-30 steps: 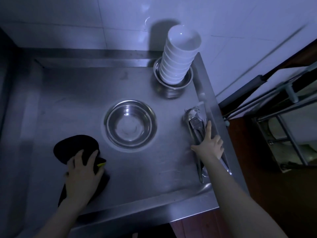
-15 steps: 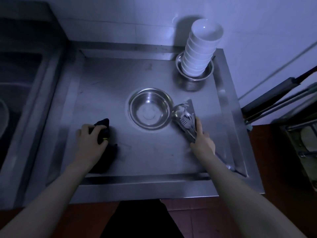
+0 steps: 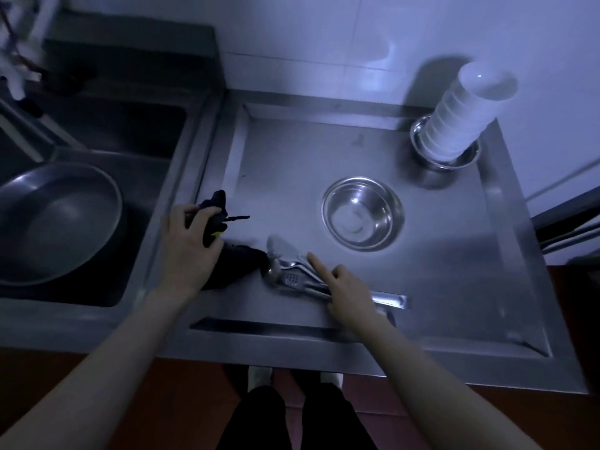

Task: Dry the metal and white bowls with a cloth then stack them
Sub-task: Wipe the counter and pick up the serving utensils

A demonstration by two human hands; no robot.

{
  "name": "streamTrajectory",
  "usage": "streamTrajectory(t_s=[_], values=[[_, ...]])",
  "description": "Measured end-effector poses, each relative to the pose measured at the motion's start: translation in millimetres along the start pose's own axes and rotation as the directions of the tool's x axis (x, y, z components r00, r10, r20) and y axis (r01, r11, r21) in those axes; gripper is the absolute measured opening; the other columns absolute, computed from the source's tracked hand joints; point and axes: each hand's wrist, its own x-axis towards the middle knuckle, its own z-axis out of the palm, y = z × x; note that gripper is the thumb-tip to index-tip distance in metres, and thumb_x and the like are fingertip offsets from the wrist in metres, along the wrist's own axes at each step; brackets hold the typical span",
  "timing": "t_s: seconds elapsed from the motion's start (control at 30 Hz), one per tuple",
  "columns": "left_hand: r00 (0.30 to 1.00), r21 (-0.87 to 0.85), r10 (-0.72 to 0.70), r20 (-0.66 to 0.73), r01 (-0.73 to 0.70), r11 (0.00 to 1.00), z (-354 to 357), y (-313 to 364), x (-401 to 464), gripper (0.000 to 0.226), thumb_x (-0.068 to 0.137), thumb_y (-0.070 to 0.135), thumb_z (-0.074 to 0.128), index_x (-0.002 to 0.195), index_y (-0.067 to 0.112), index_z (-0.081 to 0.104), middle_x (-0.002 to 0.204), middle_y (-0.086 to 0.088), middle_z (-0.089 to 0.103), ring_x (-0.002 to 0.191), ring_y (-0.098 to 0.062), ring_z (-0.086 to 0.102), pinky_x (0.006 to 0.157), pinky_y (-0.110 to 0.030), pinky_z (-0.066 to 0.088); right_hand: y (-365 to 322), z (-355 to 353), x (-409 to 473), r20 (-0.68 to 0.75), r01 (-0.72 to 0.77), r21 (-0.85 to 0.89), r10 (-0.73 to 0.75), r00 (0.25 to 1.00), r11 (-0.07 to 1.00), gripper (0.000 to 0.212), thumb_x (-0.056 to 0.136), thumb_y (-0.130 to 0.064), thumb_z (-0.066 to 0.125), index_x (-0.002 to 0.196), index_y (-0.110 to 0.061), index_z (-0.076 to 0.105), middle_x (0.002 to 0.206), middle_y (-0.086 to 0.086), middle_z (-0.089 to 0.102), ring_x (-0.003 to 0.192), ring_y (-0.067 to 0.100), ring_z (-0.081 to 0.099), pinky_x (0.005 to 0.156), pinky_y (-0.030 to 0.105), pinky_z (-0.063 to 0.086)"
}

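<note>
On the shiny steel table (image 3: 373, 151) with raised edges, a round metal bowl (image 3: 362, 213) sits open side up near the middle. It holds nothing. Far back at the right corner, a tall stack of white bowls (image 3: 461, 118) sits inside another metal bowl (image 3: 444, 157). The stack is well apart from the middle bowl.

At the front left of the table lies a dark cloth (image 3: 233, 264). The left hand (image 3: 190, 248) grips this cloth, with the fingers curled around a bunched-up part of it. A tiny yellow tag (image 3: 217, 233) shows on the cloth by the fingers.

Just to the right of the cloth is a bunch of shiny metal spoons and kitchen tools (image 3: 292, 274) lying flat on the table. The tips of the tools touch the cloth. The right hand (image 3: 349, 287) rests on the tools, with one finger pointing straight out along them and the other fingers curled in. I cannot tell if it really grips them.

To the left of the table is a dark sink (image 3: 146, 131) with a big grey pan (image 3: 58, 222) in it.
</note>
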Motion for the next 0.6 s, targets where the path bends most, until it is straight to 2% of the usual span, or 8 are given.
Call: streamTrajectory(t_s=[0.1,0.27,0.4,0.5,0.6], values=[[0.997,0.036,0.071,-0.025,-0.07,0.997,-15,-16,17,0.045,0.078,0.007,0.076,0.122,0.014,0.065,0.12,-0.018,0.049,0.105,-0.039,0.045,0.089,-0.039,0.042,-43,8,14,-0.001,0.049,0.003,-0.049,0.999,0.999,0.1,0.078,0.0,0.049,0.148,-0.049,-0.004,0.099,0.007,0.043,0.085,0.03,0.049,0.075,0.036,0.041],[0.987,-0.019,0.153,-0.042,-0.154,0.988,-31,-24,42,0.044,0.079,0.007,0.072,0.122,0.014,0.064,0.122,-0.017,0.05,0.106,-0.039,0.044,0.092,-0.037,0.042,-83,18,24,-0.002,0.051,0.038,-0.051,0.999,0.998,0.1,0.079,0.001,0.051,0.149,-0.045,-0.003,0.102,0.009,0.044,0.092,0.029,0.047,0.079,0.036,0.041],[0.982,-0.097,0.18,-0.059,-0.185,0.978,-35,-14,56,0.043,0.081,0.008,0.07,0.123,0.015,0.064,0.124,-0.015,0.049,0.108,-0.036,0.045,0.094,-0.03,0.038,-84,12,22,0.059,0.03,0.163,-0.04,0.997,0.986,0.091,0.083,-0.028,0.064,0.151,-0.043,0.005,0.115,0.008,0.046,0.107,0.028,0.047,0.095,0.037,0.041],[0.982,-0.169,0.177,-0.072,-0.187,0.968,-29,4,65,0.043,0.081,0.008,0.069,0.123,0.016,0.063,0.123,-0.014,0.049,0.109,-0.034,0.047,0.095,-0.031,0.04,-82,-4,18,-0.055,-0.022,0.279,0.039,0.998,0.96,0.079,0.089,-0.048,0.059,0.151,-0.041,0.01,0.121,0.006,0.049,0.112,0.027,0.048,0.099,0.039,0.04],[0.988,-0.297,0.148,-0.03,-0.151,0.943,-17,34,74,0.044,0.083,0.007,0.07,0.126,0.017,0.061,0.123,-0.013,0.048,0.113,-0.032,0.048,0.098,-0.03,0.04,-83,-43,17,-0.227,-0.047,0.509,0.187,0.956,0.86,0.078,0.089,-0.048,0.06,0.151,-0.044,0.012,0.132,0.001,0.044,0.119,0.018,0.046,0.098,0.031,0.04]])
